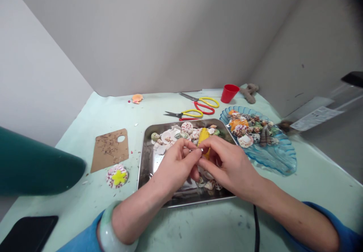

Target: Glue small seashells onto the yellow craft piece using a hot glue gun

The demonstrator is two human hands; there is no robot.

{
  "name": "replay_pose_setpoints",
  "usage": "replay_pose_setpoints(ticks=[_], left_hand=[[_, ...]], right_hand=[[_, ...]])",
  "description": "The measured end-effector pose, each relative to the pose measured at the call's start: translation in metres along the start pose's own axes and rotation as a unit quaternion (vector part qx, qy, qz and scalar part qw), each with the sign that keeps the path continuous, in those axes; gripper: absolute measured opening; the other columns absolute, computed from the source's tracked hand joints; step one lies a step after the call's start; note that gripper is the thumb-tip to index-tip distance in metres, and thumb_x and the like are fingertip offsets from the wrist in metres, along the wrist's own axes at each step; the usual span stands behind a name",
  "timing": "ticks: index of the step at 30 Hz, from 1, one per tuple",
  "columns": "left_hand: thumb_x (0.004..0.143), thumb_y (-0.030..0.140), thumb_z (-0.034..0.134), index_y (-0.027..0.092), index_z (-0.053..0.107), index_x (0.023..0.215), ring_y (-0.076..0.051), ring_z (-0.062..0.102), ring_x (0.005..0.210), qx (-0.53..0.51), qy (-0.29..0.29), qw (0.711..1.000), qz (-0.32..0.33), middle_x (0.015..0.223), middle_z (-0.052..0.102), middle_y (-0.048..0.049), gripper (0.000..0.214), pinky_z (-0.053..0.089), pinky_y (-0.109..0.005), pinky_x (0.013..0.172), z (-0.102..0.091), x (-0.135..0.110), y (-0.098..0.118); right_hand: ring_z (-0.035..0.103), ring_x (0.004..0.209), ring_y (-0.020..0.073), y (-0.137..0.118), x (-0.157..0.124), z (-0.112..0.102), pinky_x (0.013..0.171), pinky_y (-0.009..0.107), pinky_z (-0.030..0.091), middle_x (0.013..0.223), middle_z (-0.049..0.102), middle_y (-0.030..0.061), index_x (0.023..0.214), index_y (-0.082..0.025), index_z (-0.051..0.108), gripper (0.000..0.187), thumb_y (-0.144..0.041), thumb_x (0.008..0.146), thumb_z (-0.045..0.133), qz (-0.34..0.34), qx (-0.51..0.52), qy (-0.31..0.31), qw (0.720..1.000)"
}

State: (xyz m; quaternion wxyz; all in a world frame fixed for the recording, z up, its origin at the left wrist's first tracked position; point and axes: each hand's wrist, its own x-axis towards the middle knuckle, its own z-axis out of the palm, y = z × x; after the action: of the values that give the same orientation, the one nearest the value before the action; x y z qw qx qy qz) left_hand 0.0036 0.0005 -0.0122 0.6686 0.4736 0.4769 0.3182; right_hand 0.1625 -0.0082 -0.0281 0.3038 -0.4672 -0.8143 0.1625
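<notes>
Gray walls close in a table covered in pale green cloth (73, 210). Far left: dark green rounded object (36, 161), cut off by the frame edge, with a black flat item (31, 233) below it. Next, brown board (109, 161) with 1 hole, dark marks on it; just beside its lower edge, round shell piece (117, 177) bearing a yellow-green star. Orange shell (137, 98) sits near the back edge.

Middle: metal tray (142, 153), shells (170, 135) piled inside. Left hand (177, 157), pale green bangle (107, 225) at wrist, fingers pinched narrow on a small piece (201, 150) above the tray; too small and covered to identify. Behind the tray, 2 pairs of scissors (181, 115), yellow and red handles. Yellow item (203, 135) in tray, partly behind the hands. Right hand (231, 161) pinches the same small piece, thumb and index narrow, fingertips meeting the left's.

Right: red cup (229, 94) upright at the back, gray-brown object (250, 93) beside it. Blue scalloped dish (283, 159) with more shells (249, 125). Black cable (256, 225) lower down. Far right, white label (316, 118).
</notes>
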Motion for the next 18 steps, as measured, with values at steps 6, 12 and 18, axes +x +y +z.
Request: replay_pose_setpoints(ticks=[6,12,18], left_hand=[[0.082,0.035,0.054,0.020,0.041,0.083,-0.008,0.048,0.040,-0.003,0.018,1.000,0.004,0.044,0.053,0.0059,0.020,0.036,-0.019,0.045,0.0002,-0.0005,0.0033],[0.078,0.033,0.059,0.019,0.041,0.080,-0.007,0.050,0.040,-0.015,0.033,0.999,0.014,0.052,0.052,0.0077,0.023,0.038,-0.018,0.043,0.0000,-0.0011,0.0033],[0.078,0.031,0.060,0.019,0.040,0.078,-0.006,0.050,0.041,-0.038,0.021,0.999,0.015,0.055,0.053,0.0066,0.023,0.039,-0.018,0.044,0.0001,-0.0014,0.0025]], right_hand=[[0.050,0.066,0.0116,-0.0005,0.0009,0.0004,0.059,0.024,0.035,0.078,0.052,-0.0008,0.090,-0.020,0.052,0.008,-0.028,0.088,0.053,0.001,0.000,0.014,1.000],[0.051,0.067,0.0120,-0.0003,0.0004,0.0000,0.059,0.024,0.036,0.081,0.054,0.0002,0.094,-0.020,0.052,0.009,-0.026,0.087,0.053,0.003,-0.001,0.004,1.000],[0.051,0.068,0.0126,-0.0007,0.0006,-0.0004,0.058,0.024,0.036,0.081,0.054,-0.0005,0.095,-0.021,0.052,0.015,-0.029,0.084,0.059,0.005,0.000,0.001,1.000]])
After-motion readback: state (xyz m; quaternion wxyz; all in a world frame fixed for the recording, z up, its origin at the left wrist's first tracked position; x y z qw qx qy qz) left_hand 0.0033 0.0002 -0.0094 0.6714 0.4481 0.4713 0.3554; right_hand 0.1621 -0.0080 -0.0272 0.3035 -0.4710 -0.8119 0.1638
